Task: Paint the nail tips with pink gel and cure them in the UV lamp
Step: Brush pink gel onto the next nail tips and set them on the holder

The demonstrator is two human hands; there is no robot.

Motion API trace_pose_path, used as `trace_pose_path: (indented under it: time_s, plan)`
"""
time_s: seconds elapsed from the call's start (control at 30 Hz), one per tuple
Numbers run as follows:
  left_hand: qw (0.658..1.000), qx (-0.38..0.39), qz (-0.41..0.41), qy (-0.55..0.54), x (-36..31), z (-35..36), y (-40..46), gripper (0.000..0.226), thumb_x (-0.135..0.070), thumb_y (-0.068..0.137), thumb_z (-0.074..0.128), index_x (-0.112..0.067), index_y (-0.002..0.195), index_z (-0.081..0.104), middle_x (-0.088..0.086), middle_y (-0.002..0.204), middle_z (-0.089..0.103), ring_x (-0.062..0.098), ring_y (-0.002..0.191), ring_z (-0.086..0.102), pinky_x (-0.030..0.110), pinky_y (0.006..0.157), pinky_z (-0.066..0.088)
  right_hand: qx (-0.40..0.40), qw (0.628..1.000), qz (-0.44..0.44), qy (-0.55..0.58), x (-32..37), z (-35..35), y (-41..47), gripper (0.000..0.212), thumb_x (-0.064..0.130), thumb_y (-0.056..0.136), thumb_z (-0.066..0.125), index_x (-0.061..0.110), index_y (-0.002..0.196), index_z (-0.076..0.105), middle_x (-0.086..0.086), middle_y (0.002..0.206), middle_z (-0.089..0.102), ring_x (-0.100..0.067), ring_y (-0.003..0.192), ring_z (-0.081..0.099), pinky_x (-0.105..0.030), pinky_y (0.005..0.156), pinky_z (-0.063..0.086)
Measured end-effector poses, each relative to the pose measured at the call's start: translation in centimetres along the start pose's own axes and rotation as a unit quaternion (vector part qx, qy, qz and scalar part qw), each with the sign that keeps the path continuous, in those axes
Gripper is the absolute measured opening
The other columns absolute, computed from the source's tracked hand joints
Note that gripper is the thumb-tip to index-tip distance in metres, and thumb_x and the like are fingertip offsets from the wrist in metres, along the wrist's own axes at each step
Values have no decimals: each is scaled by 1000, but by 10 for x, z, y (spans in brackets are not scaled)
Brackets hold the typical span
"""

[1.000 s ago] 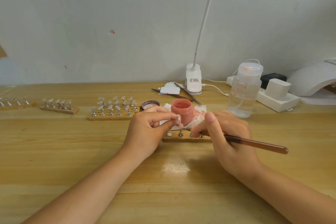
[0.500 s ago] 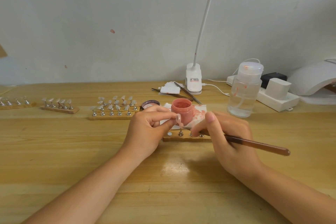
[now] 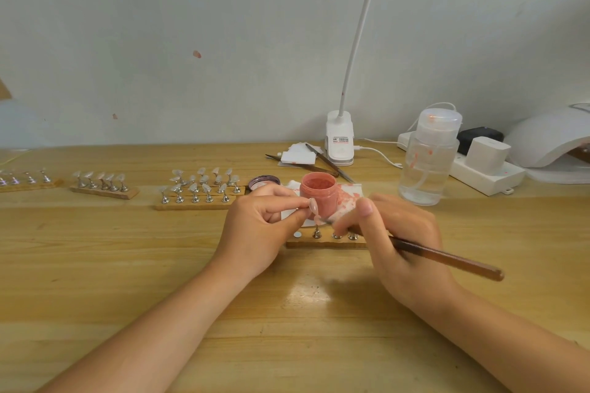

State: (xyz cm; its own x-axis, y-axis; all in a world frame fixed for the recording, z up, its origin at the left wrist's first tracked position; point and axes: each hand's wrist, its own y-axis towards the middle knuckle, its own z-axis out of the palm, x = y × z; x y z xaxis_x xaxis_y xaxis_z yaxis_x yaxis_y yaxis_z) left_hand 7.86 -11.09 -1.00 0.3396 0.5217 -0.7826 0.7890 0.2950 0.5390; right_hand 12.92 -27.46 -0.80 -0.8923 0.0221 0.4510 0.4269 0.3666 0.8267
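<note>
My left hand (image 3: 260,226) pinches a small nail tip (image 3: 314,210) on its metal stand, lifted just above a wooden holder strip (image 3: 322,243). My right hand (image 3: 394,238) grips a brown brush (image 3: 447,260), whose bristle end touches the tip. The open pink gel jar (image 3: 319,193) stands right behind the tip on a stained white wipe (image 3: 348,198). The white UV lamp (image 3: 549,140) sits at the far right edge.
Several wooden strips with clear nail tips (image 3: 199,190) line the left side. A jar lid (image 3: 264,182), tweezers (image 3: 329,163), a clip lamp base (image 3: 340,143), a clear pump bottle (image 3: 427,158) and a power strip (image 3: 485,169) stand behind.
The brush handle has dipped slightly lower at its far end. Both hands stay almost in place over the holder strip.
</note>
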Motion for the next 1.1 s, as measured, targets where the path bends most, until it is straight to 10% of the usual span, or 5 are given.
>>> trace_pose_path:
  time_s: [1.1]
  plan:
    - [1000, -5, 18, 20, -1, 0, 0, 22, -9, 74, 71, -30, 81, 69, -25, 60, 57, 40, 58, 47, 19, 58, 38, 3, 1000, -6, -26, -2, 2, 1, 41, 23, 93, 40, 10, 73, 72, 3, 65, 65, -13, 61, 57, -31, 57, 44]
